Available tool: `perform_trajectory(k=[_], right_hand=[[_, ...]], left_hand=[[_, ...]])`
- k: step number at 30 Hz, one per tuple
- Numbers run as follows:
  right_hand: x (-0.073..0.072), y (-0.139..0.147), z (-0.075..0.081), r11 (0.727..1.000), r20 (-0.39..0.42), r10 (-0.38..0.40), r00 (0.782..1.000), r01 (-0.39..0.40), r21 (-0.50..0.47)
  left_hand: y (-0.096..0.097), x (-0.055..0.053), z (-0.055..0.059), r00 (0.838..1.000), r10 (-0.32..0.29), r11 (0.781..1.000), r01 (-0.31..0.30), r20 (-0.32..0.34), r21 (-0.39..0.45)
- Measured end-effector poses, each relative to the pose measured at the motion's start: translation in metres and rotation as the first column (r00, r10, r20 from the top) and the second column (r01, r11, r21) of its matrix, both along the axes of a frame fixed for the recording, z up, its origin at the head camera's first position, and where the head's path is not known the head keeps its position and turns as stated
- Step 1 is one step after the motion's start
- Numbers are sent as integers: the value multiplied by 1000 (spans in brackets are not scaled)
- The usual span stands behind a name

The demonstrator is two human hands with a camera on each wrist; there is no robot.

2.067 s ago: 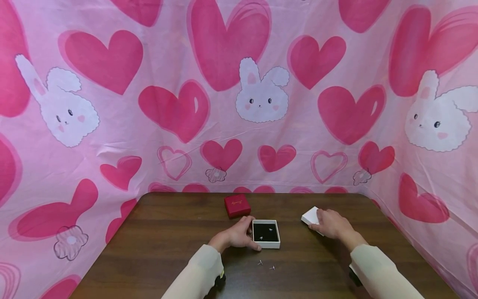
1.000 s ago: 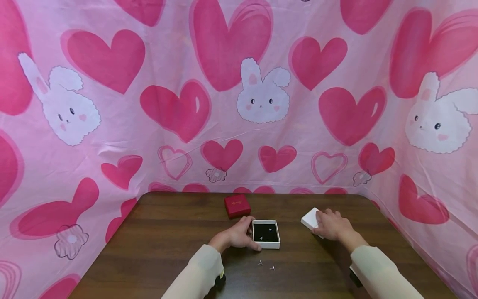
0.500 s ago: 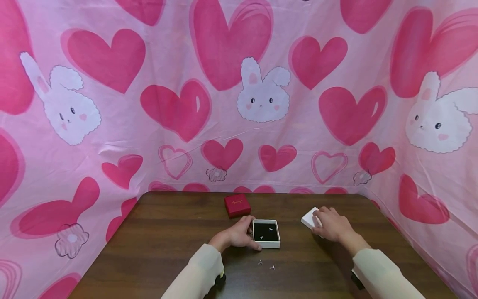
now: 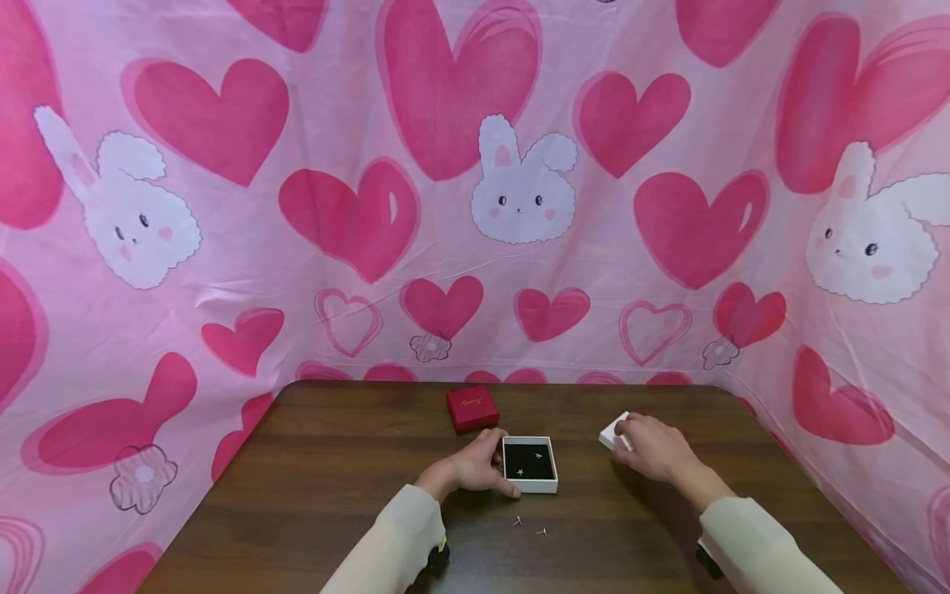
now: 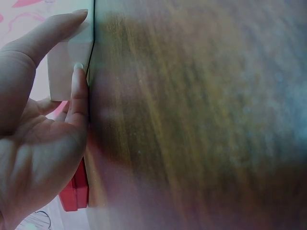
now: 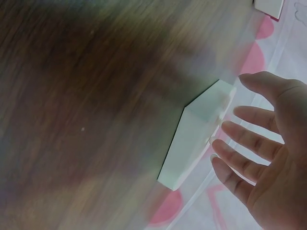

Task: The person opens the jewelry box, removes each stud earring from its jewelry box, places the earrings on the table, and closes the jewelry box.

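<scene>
My left hand (image 4: 471, 467) grips the left side of an open square white box (image 4: 531, 488), its thumb along the near wall in the left wrist view. Inside lies a black pad bearing two tiny silver star-shaped stud earrings (image 4: 538, 455). At the right, my right hand (image 4: 656, 448) hovers over a flat white box-like piece (image 4: 611, 431) on the table. In the right wrist view its fingers are loosely bent and spread, the thumb apart. Tiny pale bits (image 6: 211, 140) show along that piece's top by the fingertips; whether the fingers touch them I cannot tell.
Two small silver studs (image 4: 518, 521) lie on the wooden table (image 4: 326, 503) in front of the open box. A red box (image 4: 472, 410) with gold lettering stands behind it, to the left. Pink heart-print cloth (image 4: 519, 272) encloses the back and sides.
My right hand has shifted slightly left over the white piece, its fingertips drawn closer together in the head view. My left hand and the open box stay where they were.
</scene>
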State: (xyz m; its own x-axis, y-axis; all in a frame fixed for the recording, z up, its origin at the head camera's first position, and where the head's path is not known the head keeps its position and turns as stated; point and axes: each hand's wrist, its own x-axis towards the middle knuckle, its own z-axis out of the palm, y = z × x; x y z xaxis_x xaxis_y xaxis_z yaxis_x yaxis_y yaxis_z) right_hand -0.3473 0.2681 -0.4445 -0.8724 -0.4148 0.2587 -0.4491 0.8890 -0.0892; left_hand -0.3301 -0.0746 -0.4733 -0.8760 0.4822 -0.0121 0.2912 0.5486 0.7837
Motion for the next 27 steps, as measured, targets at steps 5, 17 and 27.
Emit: perform_trajectory(k=[5, 17, 27], right_hand=[[1, -4, 0, 1000, -7, 11, 1000, -11, 2], [4, -19, 4, 999, -11, 51, 999, -51, -9], [8, -43, 9, 986, -44, 156, 987, -158, -47]], left_hand=[[0, 0, 0, 1000, -6, 1000, 6, -10, 1], [0, 2, 1, 1000, -8, 1000, 8, -23, -7], [0, 1, -1, 1000, 0, 1000, 0, -18, -6]])
